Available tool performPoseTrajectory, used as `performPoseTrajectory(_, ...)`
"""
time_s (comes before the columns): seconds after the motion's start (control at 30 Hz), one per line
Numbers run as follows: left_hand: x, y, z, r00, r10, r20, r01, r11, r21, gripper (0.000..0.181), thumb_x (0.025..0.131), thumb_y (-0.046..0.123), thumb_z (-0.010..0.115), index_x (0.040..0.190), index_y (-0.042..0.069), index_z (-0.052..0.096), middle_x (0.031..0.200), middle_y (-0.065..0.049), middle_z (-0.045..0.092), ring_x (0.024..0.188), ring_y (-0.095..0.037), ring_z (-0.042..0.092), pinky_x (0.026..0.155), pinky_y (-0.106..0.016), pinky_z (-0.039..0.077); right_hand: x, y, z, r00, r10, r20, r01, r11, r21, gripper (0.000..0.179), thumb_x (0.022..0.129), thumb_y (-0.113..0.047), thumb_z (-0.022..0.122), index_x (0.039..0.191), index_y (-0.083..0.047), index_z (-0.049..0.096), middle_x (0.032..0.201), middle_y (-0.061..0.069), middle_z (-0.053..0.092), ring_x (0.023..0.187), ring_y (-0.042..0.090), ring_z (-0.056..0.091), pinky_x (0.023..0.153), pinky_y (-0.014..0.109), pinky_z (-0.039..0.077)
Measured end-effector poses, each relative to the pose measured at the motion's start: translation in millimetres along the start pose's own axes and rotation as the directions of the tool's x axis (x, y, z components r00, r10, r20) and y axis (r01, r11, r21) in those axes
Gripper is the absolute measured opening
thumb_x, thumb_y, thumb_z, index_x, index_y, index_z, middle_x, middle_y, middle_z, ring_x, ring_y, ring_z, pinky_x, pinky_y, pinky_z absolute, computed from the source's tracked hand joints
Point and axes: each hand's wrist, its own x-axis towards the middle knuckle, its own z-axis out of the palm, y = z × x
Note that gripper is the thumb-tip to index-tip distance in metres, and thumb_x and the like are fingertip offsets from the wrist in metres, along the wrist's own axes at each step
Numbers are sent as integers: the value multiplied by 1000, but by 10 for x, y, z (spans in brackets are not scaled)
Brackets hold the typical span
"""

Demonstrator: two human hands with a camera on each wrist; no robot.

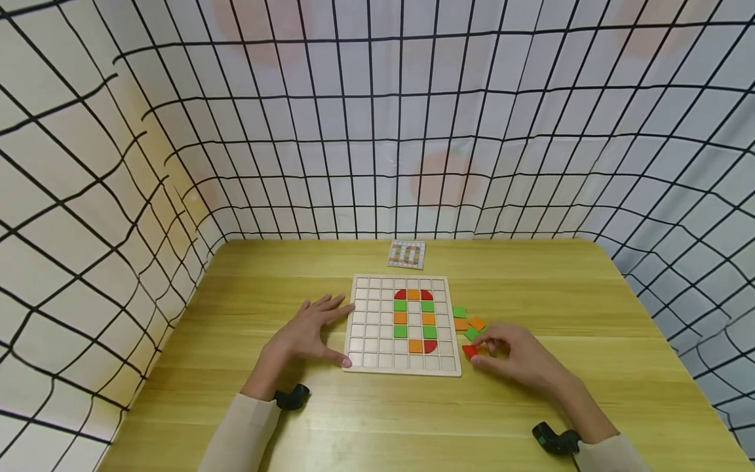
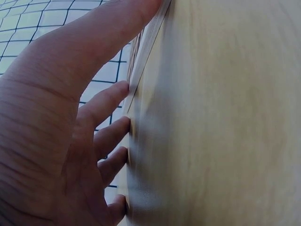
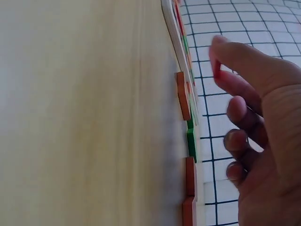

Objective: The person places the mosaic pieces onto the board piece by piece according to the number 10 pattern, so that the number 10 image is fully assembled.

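A pale wooden grid board (image 1: pixel 369 361) lies mid-table, with red quarter-round, orange and green square tiles set as a ring in its cells. At its left side my left hand (image 1: pixel 309 328) has its fingers spread, the thumb on the lower left corner and the index fingertip at the left edge. In the left wrist view, the other fingertips rest on the table. To the right of the board, my right hand (image 1: pixel 519 354) pinches a red tile (image 1: pixel 470 351) between thumb and index finger. The right wrist view shows this red tile (image 3: pixel 217 67) above the table.
Several loose tiles lie by the board's right edge, among them a green tile (image 1: pixel 459 312) and an orange tile (image 1: pixel 477 322). A small pattern card (image 1: pixel 406 254) lies behind the board. Black-gridded white netting (image 1: pixel 377 157) stands around the wooden table (image 1: pixel 354 419).
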Motion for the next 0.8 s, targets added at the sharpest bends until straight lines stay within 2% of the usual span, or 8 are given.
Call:
performPoseTrajectory(0.2,2,-16,11,1000,6,0,-6,1000,4,116,62,77,84,159,31,41,171,-6,27,160,-37,16,124,-71,9,155,-74,19,997,-11,-75,9,999,-31,22,85,-41,85,100,-29,74,86,-6,63,80,13,56,69,25,46)
performPoseTrajectory(0.4,10,-38,36,1000,-3,4,3,1000,13,118,62,77,84,160,33,38,172,-3,25,161,-35,15,126,-69,8,317,-121,119,991,-65,-116,62,998,-30,22,84,-36,87,99,-25,77,85,-3,63,78,15,56,68,27,47)
performPoseTrajectory(0.67,12,-40,34,1000,2,-2,-2,1000,1,116,62,76,85,160,31,40,171,-6,27,160,-37,16,125,-71,9,458,-241,241,995,-48,-83,52,998,41,20,84,-31,88,100,-23,78,85,0,62,80,18,56,70,27,48)
performPoseTrajectory(0.8,13,-40,30,1000,5,-4,-5,1000,10,116,62,77,84,160,31,40,171,-6,27,160,-37,16,124,-71,8,514,-299,317,997,-27,-68,33,996,77,21,84,-32,88,100,-21,80,89,-5,64,82,18,58,72,26,50)
